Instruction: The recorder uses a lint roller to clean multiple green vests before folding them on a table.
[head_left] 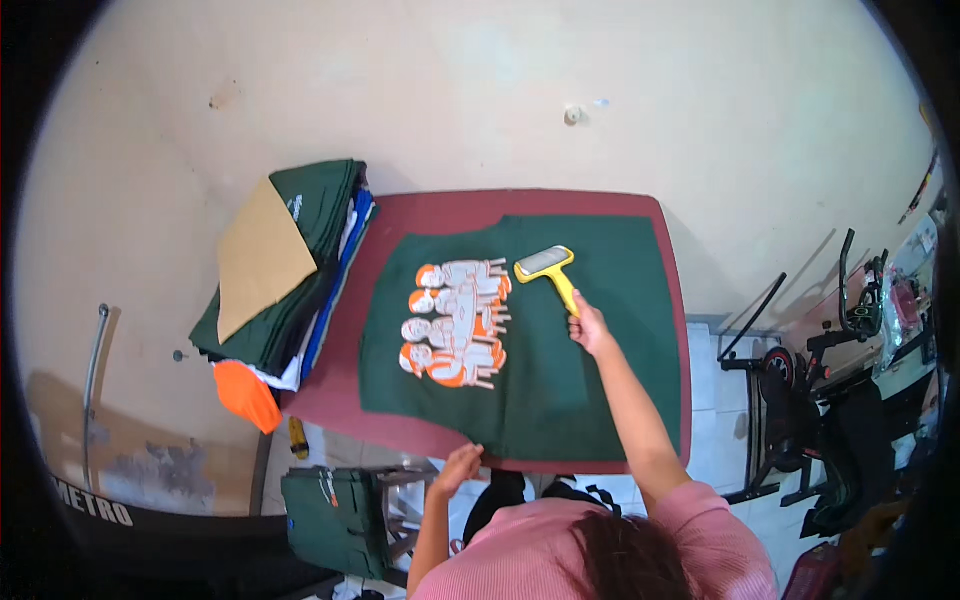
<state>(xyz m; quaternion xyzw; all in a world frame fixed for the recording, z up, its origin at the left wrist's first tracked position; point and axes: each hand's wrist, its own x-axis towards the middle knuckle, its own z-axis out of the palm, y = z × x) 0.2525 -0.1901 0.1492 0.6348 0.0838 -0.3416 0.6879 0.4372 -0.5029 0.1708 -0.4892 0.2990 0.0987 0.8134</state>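
Observation:
A dark green fabric panel (590, 380) lies flat on a maroon-covered table (410, 212). On its left half is an orange and white print (460, 322) of several figures seated at a table. My right hand (590, 325) is closed around the handle of a yellow slicker brush (547, 263), whose grey rectangular head is over the panel just right of the print. At the near edge, my left hand (461, 468) has its fingers closed on the border of the panel.
Folded garments (325, 210) are stacked at the table's left, with tan cardboard (265, 260) on top and orange cloth (247, 397) hanging below. Green fabric (335, 520) lies on a stool near my left arm. An exercise bike (790, 380) stands right; a wall (480, 110) rises behind.

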